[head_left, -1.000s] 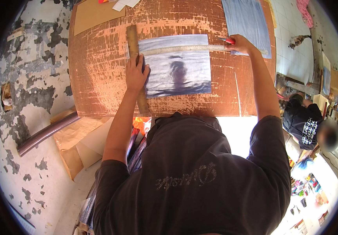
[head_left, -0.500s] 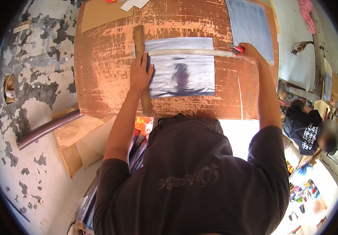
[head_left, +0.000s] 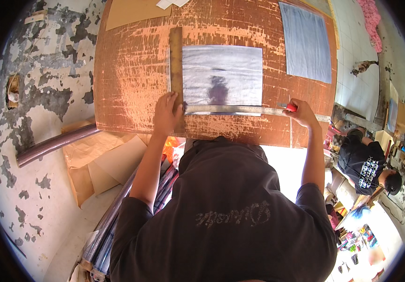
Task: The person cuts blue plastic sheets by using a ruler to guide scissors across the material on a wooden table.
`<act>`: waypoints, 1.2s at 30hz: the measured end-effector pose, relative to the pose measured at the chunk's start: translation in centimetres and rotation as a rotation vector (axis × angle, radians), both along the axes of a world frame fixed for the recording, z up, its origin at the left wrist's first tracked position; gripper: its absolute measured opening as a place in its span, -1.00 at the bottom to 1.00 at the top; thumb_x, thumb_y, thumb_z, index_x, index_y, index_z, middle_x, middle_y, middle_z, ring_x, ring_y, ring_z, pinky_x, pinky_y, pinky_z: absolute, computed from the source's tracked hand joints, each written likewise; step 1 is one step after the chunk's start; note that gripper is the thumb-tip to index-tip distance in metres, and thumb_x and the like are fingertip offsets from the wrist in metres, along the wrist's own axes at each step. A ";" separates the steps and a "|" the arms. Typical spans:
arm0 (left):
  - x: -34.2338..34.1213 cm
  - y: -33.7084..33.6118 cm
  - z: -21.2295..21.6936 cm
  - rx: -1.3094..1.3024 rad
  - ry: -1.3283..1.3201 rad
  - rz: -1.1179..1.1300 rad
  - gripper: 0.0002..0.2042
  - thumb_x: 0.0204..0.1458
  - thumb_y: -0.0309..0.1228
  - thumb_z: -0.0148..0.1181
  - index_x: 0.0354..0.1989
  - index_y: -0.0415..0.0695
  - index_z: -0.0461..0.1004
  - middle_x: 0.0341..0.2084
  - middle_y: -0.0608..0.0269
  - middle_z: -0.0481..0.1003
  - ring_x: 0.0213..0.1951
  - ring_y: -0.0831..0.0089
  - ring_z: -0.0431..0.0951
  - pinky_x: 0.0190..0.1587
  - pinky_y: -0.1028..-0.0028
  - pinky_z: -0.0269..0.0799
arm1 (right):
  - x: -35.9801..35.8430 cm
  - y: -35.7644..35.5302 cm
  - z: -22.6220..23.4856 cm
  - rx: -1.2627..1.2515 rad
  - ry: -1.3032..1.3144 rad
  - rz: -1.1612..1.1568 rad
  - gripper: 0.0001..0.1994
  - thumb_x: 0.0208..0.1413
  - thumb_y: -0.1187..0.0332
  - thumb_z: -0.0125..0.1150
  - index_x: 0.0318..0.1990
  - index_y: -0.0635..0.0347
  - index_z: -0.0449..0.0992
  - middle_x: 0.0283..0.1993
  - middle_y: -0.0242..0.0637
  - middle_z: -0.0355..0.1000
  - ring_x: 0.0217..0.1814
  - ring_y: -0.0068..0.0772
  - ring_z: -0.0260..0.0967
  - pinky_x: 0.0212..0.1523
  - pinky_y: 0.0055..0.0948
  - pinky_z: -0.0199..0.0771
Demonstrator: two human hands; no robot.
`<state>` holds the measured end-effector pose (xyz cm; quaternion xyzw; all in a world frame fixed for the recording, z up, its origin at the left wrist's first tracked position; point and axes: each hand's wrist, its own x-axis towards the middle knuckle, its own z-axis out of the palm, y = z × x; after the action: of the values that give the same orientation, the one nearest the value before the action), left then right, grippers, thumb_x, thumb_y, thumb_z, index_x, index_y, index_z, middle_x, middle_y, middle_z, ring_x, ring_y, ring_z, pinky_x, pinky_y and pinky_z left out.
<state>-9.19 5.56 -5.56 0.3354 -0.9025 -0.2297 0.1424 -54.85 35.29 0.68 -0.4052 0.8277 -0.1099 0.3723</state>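
A bluish-white sheet (head_left: 240, 70) with a dark patch lies on a scratched brown table (head_left: 132, 80). Along its left edge runs a worn brown straight bar (head_left: 176, 56). My left hand (head_left: 167, 114) rests against the lower part of this bar, fingers bent over its left side and thumb apart. A long pale metal ruler (head_left: 240, 110) crosses the sheet near its lower edge, its left end by my left thumb. Beyond the sheet's right side, my right hand (head_left: 302, 114) is closed round a red utility knife (head_left: 291, 107), blade pointing left, with its fingers at the ruler.
A blue sheet (head_left: 308, 44) lies at the table's far right, brown cardboard (head_left: 136, 13) at the far left. Left of the table are a dark roll (head_left: 57, 144) and brown paper (head_left: 87, 164). Another person (head_left: 360, 162) sits at the right; an animal (head_left: 363, 68) is beyond.
The ruler has moved toward me, from the sheet's upper part to its lower edge. Both my hands have come nearer with it; the knife stays in my right hand.
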 end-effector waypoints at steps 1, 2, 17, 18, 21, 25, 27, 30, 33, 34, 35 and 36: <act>0.4 1.1 -0.1 -0.006 -0.014 -0.003 -0.49 0.14 -0.37 0.34 0.27 -0.24 0.47 0.20 -0.03 0.45 0.25 -0.04 0.44 0.33 0.08 0.35 | 0.1 0.5 -0.5 -0.011 -0.010 -0.017 -0.67 0.04 0.21 0.58 -0.31 0.25 0.55 -0.44 -0.13 0.50 -0.39 -0.17 0.47 -0.27 -0.17 0.44; 0.7 2.0 0.0 -0.008 -0.028 -0.003 -0.49 0.13 -0.37 0.34 0.27 -0.24 0.46 0.20 -0.02 0.46 0.25 -0.02 0.44 0.33 0.09 0.35 | 0.3 0.5 -0.4 -0.007 -0.008 -0.020 -0.66 0.04 0.21 0.58 -0.32 0.25 0.53 -0.44 -0.15 0.48 -0.39 -0.21 0.44 -0.28 -0.19 0.42; 1.5 4.5 -0.9 -0.041 -0.061 -0.036 -0.59 0.13 -0.35 0.34 0.17 -0.11 0.54 0.25 0.00 0.42 0.26 -0.04 0.42 0.32 0.06 0.36 | 0.9 0.3 -0.8 0.006 0.038 0.010 -0.66 0.06 0.17 0.55 -0.28 0.24 0.56 -0.39 -0.08 0.55 -0.34 -0.10 0.53 -0.26 -0.13 0.46; 1.5 4.6 -0.9 -0.044 -0.063 -0.040 -0.60 0.12 -0.34 0.34 0.16 -0.10 0.55 0.26 0.00 0.41 0.27 -0.04 0.42 0.32 0.05 0.35 | 0.9 0.3 -0.9 0.013 0.039 0.008 -0.66 0.06 0.17 0.55 -0.28 0.24 0.56 -0.38 -0.07 0.55 -0.34 -0.09 0.53 -0.26 -0.13 0.46; 1.6 4.8 -0.8 -0.038 -0.079 -0.038 -0.56 0.07 -0.38 0.37 0.18 -0.05 0.56 0.30 0.04 0.40 0.31 -0.02 0.40 0.34 0.04 0.34 | 1.0 0.2 -1.1 0.010 0.046 0.005 -0.65 0.07 0.14 0.54 -0.29 0.24 0.56 -0.36 -0.05 0.56 -0.31 -0.06 0.54 -0.25 -0.10 0.45; 1.6 4.6 -0.9 -0.019 -0.099 -0.050 -0.55 0.07 -0.38 0.37 0.19 -0.01 0.56 0.31 0.04 0.39 0.32 -0.01 0.40 0.34 0.05 0.34 | 0.2 0.8 -3.0 -0.007 0.061 0.053 -0.64 0.06 0.12 0.53 -0.28 0.24 0.58 -0.36 -0.03 0.55 -0.30 -0.03 0.54 -0.24 -0.08 0.44; 1.7 4.6 -0.9 -0.023 -0.102 -0.046 -0.56 0.07 -0.38 0.37 0.19 0.00 0.57 0.32 0.04 0.39 0.32 -0.01 0.40 0.34 0.05 0.34 | 0.4 0.6 -3.3 0.006 0.046 0.032 -0.64 0.05 0.12 0.53 -0.29 0.24 0.58 -0.37 -0.02 0.53 -0.31 -0.02 0.53 -0.24 -0.08 0.43; 1.4 4.6 -0.6 -0.029 -0.090 -0.049 -0.59 0.08 -0.39 0.34 0.15 -0.04 0.59 0.29 0.03 0.39 0.30 -0.02 0.40 0.33 0.05 0.35 | 0.2 0.5 -3.7 0.017 0.026 0.026 -0.65 0.04 0.12 0.53 -0.30 0.24 0.59 -0.38 -0.02 0.53 -0.32 -0.02 0.52 -0.25 -0.09 0.42; 1.3 4.7 -0.3 -0.028 -0.114 -0.049 -0.60 0.08 -0.39 0.34 0.14 -0.05 0.59 0.30 0.02 0.40 0.31 -0.02 0.40 0.35 0.05 0.34 | 0.1 0.5 -3.9 0.007 -0.002 0.019 -0.66 0.03 0.13 0.53 -0.31 0.23 0.60 -0.38 -0.02 0.53 -0.32 -0.03 0.51 -0.25 -0.10 0.41; 1.3 4.8 -0.3 -0.026 -0.111 -0.050 -0.60 0.08 -0.39 0.34 0.14 -0.05 0.59 0.30 0.02 0.39 0.31 -0.02 0.39 0.35 0.05 0.34 | 0.1 0.5 -3.9 0.001 -0.012 0.015 -0.66 0.03 0.13 0.54 -0.31 0.23 0.60 -0.38 -0.02 0.53 -0.32 -0.04 0.51 -0.25 -0.10 0.41; 1.3 4.8 -0.2 -0.023 -0.108 -0.050 -0.60 0.08 -0.39 0.34 0.15 -0.05 0.59 0.30 0.03 0.39 0.32 -0.02 0.39 0.35 0.05 0.33 | 0.0 0.5 -4.0 0.003 -0.007 0.023 -0.67 0.03 0.14 0.53 -0.31 0.23 0.60 -0.38 -0.02 0.53 -0.32 -0.04 0.51 -0.25 -0.10 0.41; 1.3 4.8 -0.2 -0.021 -0.104 -0.051 -0.60 0.08 -0.39 0.34 0.15 -0.04 0.59 0.31 0.03 0.39 0.32 -0.03 0.39 0.35 0.06 0.33 | -0.1 0.5 -4.1 0.005 -0.002 0.032 -0.67 0.03 0.14 0.53 -0.31 0.23 0.61 -0.38 -0.03 0.53 -0.32 -0.04 0.52 -0.25 -0.10 0.41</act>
<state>-7.88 10.31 -5.80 0.3225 -0.9192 -0.2060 0.0927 -54.94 35.81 -3.45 -0.4173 0.8212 -0.1024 0.3756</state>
